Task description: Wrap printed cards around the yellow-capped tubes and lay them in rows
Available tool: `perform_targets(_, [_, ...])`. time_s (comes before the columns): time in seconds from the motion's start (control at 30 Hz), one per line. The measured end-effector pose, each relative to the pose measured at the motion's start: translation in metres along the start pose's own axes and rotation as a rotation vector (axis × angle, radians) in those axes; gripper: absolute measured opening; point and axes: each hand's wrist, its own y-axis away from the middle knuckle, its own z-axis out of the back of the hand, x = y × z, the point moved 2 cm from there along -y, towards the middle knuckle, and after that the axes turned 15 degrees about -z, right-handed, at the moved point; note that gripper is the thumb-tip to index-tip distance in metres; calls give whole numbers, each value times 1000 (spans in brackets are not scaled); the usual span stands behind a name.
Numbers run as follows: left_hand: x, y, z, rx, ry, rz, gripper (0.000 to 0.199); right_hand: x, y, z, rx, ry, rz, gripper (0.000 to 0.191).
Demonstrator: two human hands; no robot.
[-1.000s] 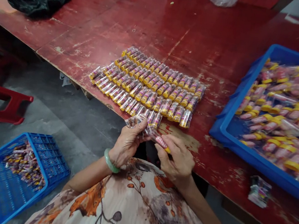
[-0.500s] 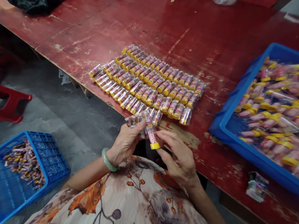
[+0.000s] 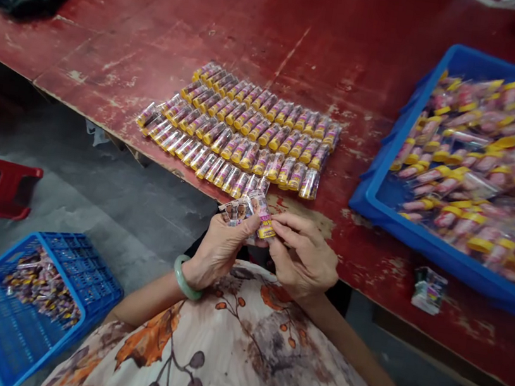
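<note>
Over the edge of the worktop (image 3: 132,28), the left grip (image 3: 218,251) clenched a printed strip (image 3: 234,213) and a clear yellow-capped tube (image 3: 259,211), its cap end slanting toward the right grip (image 3: 303,257), which pinched it. Rows of matching tubes (image 3: 241,133) lay on the worktop, a blue crate (image 3: 372,196) further along.

Passable gap between tube rows (image 3: 241,133), blue crate wall (image 3: 367,189).
</note>
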Motion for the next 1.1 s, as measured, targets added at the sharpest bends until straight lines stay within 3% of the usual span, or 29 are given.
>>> perform_targets(1.1, [1, 2, 5, 17, 15, 13, 29, 2, 4, -6, -9, 37, 38, 37])
